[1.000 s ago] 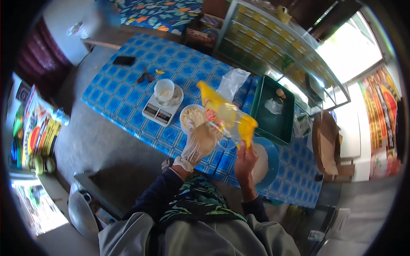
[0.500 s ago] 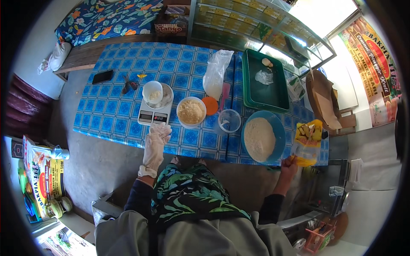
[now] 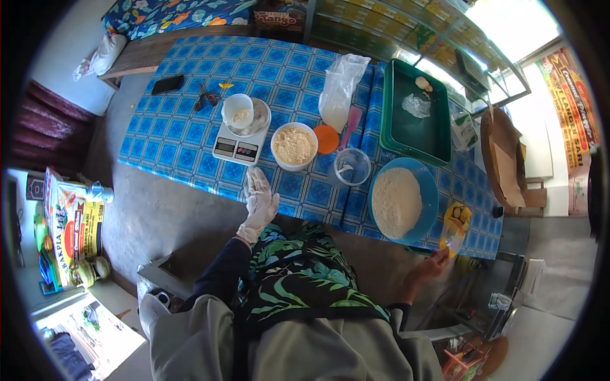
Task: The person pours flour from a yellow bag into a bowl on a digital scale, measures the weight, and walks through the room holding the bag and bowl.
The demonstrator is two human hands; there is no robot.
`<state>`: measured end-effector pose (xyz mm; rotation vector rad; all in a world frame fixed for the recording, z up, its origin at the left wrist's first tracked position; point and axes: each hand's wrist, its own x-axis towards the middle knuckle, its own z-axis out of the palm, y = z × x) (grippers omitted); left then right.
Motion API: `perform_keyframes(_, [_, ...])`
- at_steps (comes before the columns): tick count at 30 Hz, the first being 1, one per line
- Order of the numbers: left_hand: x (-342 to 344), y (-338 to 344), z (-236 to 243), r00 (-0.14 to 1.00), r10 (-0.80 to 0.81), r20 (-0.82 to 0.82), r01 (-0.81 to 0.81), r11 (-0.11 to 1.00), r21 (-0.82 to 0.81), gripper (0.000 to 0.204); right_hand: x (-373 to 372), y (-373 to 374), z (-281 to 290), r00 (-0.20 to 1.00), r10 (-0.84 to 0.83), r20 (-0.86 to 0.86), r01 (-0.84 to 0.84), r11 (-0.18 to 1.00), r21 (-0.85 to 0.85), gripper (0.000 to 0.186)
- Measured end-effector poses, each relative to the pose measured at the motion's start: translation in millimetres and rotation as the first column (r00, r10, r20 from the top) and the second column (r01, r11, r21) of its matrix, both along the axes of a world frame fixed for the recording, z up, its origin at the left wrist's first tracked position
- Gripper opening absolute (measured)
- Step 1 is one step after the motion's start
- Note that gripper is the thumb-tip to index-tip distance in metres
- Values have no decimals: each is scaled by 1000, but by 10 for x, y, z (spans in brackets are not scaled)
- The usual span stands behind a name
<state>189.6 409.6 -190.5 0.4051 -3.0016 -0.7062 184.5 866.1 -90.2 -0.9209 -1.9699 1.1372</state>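
Observation:
My left hand (image 3: 259, 202), in a thin whitish glove, hovers at the table's front edge with its fingers stretched out and nothing in it. Just beyond it are a digital kitchen scale (image 3: 235, 150) with a white cup (image 3: 237, 109) on it, and a white bowl (image 3: 294, 147) of pale yellowish powder. My bare right hand (image 3: 433, 265) grips the lower end of a yellow plastic pouch (image 3: 457, 222) with a see-through part. That pouch hangs beside a blue basin (image 3: 427, 219) heaped with white flour (image 3: 396, 202).
Between bowl and basin stand a clear plastic cup (image 3: 351, 167), an orange lid (image 3: 327, 139), a pink spatula (image 3: 351, 127) and a clear bag (image 3: 340, 89). A green tray (image 3: 413, 140) lies at the back right. Scissors (image 3: 204, 98) and a phone (image 3: 168, 85) are at the far left.
My left hand has drawn back from the scale, slightly rightward and nearer me. My right hand has lowered a little with the pouch, which now appears narrower. The view has shifted.

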Motion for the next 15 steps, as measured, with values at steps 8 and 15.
perform_keyframes(8, [220,211,-86,978,31,-206,-25,999,34,86,-294,-2091,-391,-105,840,532,-984,-10,-178,50])
perform_keyframes(15, [703,-410,-38,922,340,-185,-274,911,309,77,-600,-2865,-1035,-53,687,725,-997,9,-82,78])
